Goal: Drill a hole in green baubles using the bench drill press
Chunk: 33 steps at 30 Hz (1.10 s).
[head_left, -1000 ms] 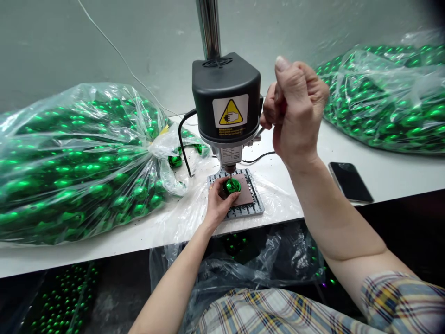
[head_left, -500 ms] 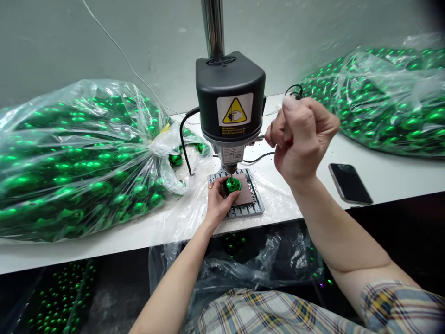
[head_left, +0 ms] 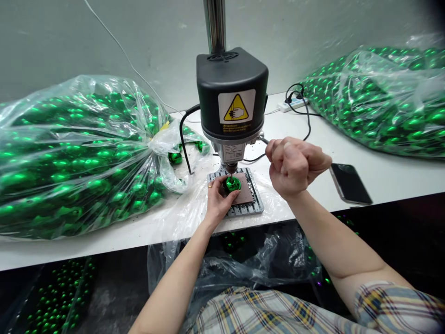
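Observation:
My left hand (head_left: 220,197) grips a shiny green ball (head_left: 233,184) between thumb and fingers. The ball rests on a brownish pad (head_left: 246,197) over the slotted metal base (head_left: 257,207) of a bench drill press (head_left: 232,99). Its bit comes down at the top of the ball; whether the tip is inside I cannot tell. To the right of the drill head, my right hand (head_left: 295,167) is closed in a fist around the drill's feed lever (head_left: 264,139). Most of the lever is hidden by the fingers.
A tied clear bag of green balls (head_left: 79,162) fills the left of the white table (head_left: 139,232). Another bag (head_left: 389,102) lies at the back right. A phone (head_left: 351,183), a power strip (head_left: 290,105) and cables lie to the right. Clear plastic (head_left: 250,264) hangs below the front edge.
My right hand has swung downward with the feed lever, uncovering the power strip behind. The left hand and the ball stay in place.

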Tool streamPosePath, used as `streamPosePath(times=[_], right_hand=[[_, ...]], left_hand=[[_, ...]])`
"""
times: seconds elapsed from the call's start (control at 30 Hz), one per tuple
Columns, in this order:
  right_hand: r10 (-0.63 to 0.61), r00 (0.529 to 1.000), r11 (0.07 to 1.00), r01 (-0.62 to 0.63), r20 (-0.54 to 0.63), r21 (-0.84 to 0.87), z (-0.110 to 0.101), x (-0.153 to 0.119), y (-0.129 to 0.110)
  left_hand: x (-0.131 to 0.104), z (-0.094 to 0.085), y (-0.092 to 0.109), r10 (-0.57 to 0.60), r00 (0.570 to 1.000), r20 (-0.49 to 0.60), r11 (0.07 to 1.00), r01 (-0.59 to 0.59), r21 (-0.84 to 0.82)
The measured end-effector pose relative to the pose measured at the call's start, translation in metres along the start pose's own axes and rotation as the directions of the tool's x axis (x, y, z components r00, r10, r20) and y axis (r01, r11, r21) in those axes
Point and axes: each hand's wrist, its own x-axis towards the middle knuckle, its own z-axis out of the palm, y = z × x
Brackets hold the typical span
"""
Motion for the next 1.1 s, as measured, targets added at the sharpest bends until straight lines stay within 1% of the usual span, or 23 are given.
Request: streamPosePath(times=[0.13,0.27,0.33,0.4,0.43,0.47,0.5,0.53,0.6,0.63,0.67,0.7,0.73,0.77,0.8,0.83,0.9,0.93,0.97,1.03,1.1], right_hand=[[-0.066,0.996,0.998,0.067,0.055,-0.004,-0.010,-0.012,0.008],[-0.157,0.982,0.988,0.157,0.108,0.007,-0.017,-0.024,0.013],[-0.146,0.984,0.989,0.145,0.104,0.011,-0.014,-0.022,0.009],[-0.055,0.998,0.998,0.055,0.037,0.008,-0.004,-0.008,0.003],[0.020,0.999,1.000,-0.020,-0.029,0.006,0.002,0.003,0.001],[0.102,0.991,0.995,-0.101,-0.088,0.006,0.008,0.015,-0.001],[0.179,0.978,0.983,-0.181,-0.108,-0.012,0.014,0.029,-0.002],[0.250,0.963,0.967,-0.254,-0.105,-0.032,0.019,0.042,-0.001],[0.336,0.935,0.941,-0.339,-0.117,-0.008,0.026,0.063,0.003],[0.369,0.922,0.929,-0.370,-0.114,0.013,0.027,0.069,0.005],[0.391,0.914,0.920,-0.390,-0.105,0.028,0.027,0.073,0.007],[0.405,0.910,0.914,-0.404,-0.090,0.034,0.026,0.075,0.009],[0.405,0.911,0.914,-0.403,-0.080,0.041,0.025,0.075,0.010],[0.398,0.914,0.917,-0.395,-0.074,0.046,0.025,0.074,0.010],[0.388,0.919,0.921,-0.385,-0.075,0.052,0.024,0.072,0.010],[0.381,0.921,0.924,-0.377,-0.081,0.061,0.024,0.071,0.009],[0.381,0.920,0.924,-0.375,-0.097,0.069,0.025,0.069,0.007],[0.388,0.916,0.921,-0.382,-0.105,0.070,0.026,0.068,0.005],[0.400,0.910,0.916,-0.395,-0.108,0.066,0.027,0.068,0.004],[0.417,0.902,0.909,-0.413,-0.116,0.057,0.027,0.069,0.003],[0.428,0.897,0.904,-0.426,-0.111,0.045,0.027,0.069,0.003]], left_hand=[[-0.001,0.000,0.001,-0.020,1.000,0.004,1.000,0.020,0.012],[-0.002,0.000,0.000,-0.019,1.000,-0.002,1.000,0.019,0.015],[0.000,0.000,-0.002,-0.008,1.000,-0.003,1.000,0.008,-0.003],[0.002,0.001,-0.002,-0.004,1.000,-0.003,1.000,0.004,-0.015],[0.002,0.001,0.000,-0.004,1.000,-0.004,1.000,0.004,-0.020],[0.001,0.002,0.003,-0.007,1.000,-0.009,1.000,0.007,-0.025],[-0.002,0.002,0.007,-0.015,1.000,-0.023,1.000,0.014,-0.027],[-0.008,0.001,0.012,-0.027,0.998,-0.048,0.999,0.026,-0.018],[-0.028,-0.005,0.026,-0.044,0.994,-0.100,0.998,0.049,0.050],[-0.040,-0.010,0.032,-0.038,0.995,-0.092,0.993,0.047,0.109],[-0.051,-0.017,0.038,-0.019,0.999,-0.048,0.985,0.027,0.170],[-0.060,-0.026,0.043,0.008,1.000,0.026,0.977,-0.014,0.215],[-0.065,-0.037,0.046,0.040,0.995,0.091,0.969,-0.061,0.241],[-0.065,-0.050,0.047,0.073,0.990,0.123,0.961,-0.103,0.258],[-0.057,-0.064,0.046,0.102,0.989,0.109,0.953,-0.129,0.275],[-0.043,-0.079,0.043,0.126,0.991,0.048,0.942,-0.135,0.307],[0.001,-0.107,0.034,0.141,0.985,-0.098,0.896,-0.085,0.436],[0.028,-0.118,0.029,0.123,0.985,-0.123,0.858,-0.043,0.511],[0.056,-0.126,0.023,0.081,0.990,-0.117,0.801,0.005,0.599],[0.107,-0.136,0.010,-0.088,0.995,-0.047,0.653,0.093,0.752],[0.144,-0.137,-0.001,-0.159,0.987,-0.017,0.611,0.112,0.784]])
